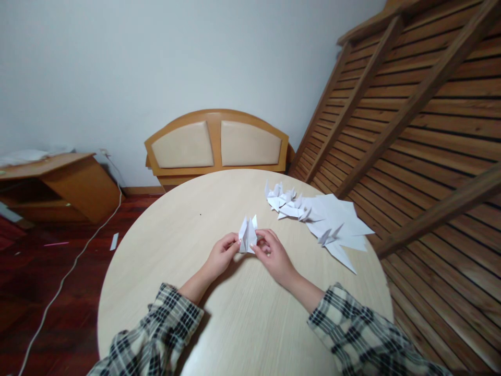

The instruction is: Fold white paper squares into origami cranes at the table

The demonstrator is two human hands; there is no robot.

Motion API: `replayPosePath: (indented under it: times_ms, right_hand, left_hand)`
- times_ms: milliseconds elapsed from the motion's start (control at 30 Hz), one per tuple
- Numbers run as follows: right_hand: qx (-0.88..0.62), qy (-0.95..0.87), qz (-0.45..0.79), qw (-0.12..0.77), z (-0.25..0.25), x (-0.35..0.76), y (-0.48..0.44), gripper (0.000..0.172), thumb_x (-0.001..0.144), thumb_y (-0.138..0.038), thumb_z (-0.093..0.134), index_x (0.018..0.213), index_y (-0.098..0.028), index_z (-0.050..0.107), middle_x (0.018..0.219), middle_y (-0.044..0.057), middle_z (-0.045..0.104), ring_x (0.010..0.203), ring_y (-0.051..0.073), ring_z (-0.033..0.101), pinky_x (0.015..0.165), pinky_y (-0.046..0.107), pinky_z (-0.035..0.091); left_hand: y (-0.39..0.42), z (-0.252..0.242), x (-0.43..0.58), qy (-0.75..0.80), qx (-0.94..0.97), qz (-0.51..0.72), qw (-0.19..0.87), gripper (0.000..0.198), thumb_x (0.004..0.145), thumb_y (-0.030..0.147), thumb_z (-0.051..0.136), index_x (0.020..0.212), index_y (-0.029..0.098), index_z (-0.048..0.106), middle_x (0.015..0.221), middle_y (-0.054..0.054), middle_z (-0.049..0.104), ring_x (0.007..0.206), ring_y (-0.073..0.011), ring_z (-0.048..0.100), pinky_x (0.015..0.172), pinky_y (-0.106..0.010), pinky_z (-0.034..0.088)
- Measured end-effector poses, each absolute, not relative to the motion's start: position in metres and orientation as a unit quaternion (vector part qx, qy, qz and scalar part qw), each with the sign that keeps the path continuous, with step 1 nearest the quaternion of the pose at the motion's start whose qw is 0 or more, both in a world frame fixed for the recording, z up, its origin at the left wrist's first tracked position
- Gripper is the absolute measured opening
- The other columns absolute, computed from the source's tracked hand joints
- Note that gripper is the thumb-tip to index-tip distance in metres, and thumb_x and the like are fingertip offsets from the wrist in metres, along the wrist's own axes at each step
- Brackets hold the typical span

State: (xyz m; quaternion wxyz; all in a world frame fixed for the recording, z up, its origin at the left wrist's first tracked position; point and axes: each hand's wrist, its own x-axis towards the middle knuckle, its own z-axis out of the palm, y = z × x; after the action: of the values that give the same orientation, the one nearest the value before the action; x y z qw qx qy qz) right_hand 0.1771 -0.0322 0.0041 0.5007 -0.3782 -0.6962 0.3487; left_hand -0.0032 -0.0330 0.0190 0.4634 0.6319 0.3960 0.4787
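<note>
A small white folded paper with upright points is held between my two hands, just over the middle of the round table. My left hand pinches its left side between thumb and fingers. On the right side, my right hand grips it the same way, thumb toward me. Several finished-looking paper cranes stand in a cluster to the far right of my hands. One more crane sits apart, nearer my right forearm.
Flat white paper sheets lie fanned near the table's right edge. Slatted wooden panels lean along the right. Behind the table stands a headboard. At left are a wooden desk and a white cable on the floor.
</note>
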Motion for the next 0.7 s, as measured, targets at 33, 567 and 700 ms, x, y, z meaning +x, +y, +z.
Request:
replayPosePath:
  times_ms: [33, 567, 700]
  right_hand:
    - [-0.381, -0.699, 0.328, 0.509, 0.004, 0.178, -0.032, 0.026, 0.086, -0.025, 0.058, 0.112, -0.025, 0.057, 0.112, 0.007, 0.052, 0.089, 0.014, 0.06, 0.068, 0.026, 0.053]
    - [-0.346, -0.783, 0.194, 0.479, 0.014, 0.182, -0.038, 0.026, 0.078, -0.005, 0.056, 0.083, -0.027, 0.069, 0.117, 0.004, 0.052, 0.108, 0.02, 0.054, 0.092, 0.041, 0.048]
    - [-0.351, -0.8, 0.171, 0.456, 0.009, 0.181, -0.036, 0.026, 0.077, -0.004, 0.056, 0.083, -0.026, 0.07, 0.121, 0.005, 0.05, 0.114, 0.022, 0.051, 0.091, 0.041, 0.048]
  left_hand:
    - [-0.033, 0.019, -0.003, 0.397, 0.63, 0.476, 0.468, 0.027, 0.082, 0.041, 0.06, 0.073, 0.015, 0.059, 0.071, -0.002, 0.056, 0.07, -0.016, 0.05, 0.068, -0.028, 0.038]
    - [-0.031, 0.018, -0.003, 0.46, 0.496, 0.534, 0.507, 0.035, 0.077, 0.048, 0.065, 0.068, 0.014, 0.059, 0.058, 0.003, 0.046, 0.053, -0.0099, 0.038, 0.052, -0.024, 0.028]
    - [-0.028, 0.015, -0.005, 0.458, 0.475, 0.55, 0.512, 0.034, 0.077, 0.046, 0.066, 0.066, 0.015, 0.059, 0.057, 0.003, 0.046, 0.054, -0.0102, 0.037, 0.052, -0.025, 0.027]
